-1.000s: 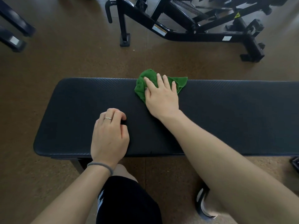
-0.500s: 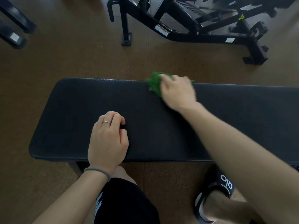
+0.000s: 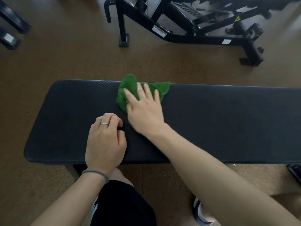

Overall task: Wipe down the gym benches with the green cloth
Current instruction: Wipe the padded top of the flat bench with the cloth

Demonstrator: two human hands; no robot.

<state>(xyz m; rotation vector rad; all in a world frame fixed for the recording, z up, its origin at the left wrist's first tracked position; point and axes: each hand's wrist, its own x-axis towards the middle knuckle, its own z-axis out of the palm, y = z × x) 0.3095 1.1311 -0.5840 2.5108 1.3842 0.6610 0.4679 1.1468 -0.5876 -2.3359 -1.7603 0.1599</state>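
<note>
A long black padded gym bench (image 3: 219,121) runs across the view in front of me. The crumpled green cloth (image 3: 128,88) lies on its far edge, left of centre. My right hand (image 3: 145,110) presses flat on the cloth with fingers spread, covering its near part. My left hand (image 3: 105,141) rests on the bench's near side as a loose fist with a ring on one finger, holding nothing, just left of my right wrist.
A black metal exercise machine frame (image 3: 187,30) stands on the brown floor beyond the bench. Dark equipment feet (image 3: 9,30) sit at the far left. My knee in black shorts (image 3: 120,204) is below the bench's near edge, and a sandal (image 3: 200,212) shows at the bottom.
My right hand swept the cloth to the right along the far edge, then back to the left and slightly nearer. The left hand stayed in place.
</note>
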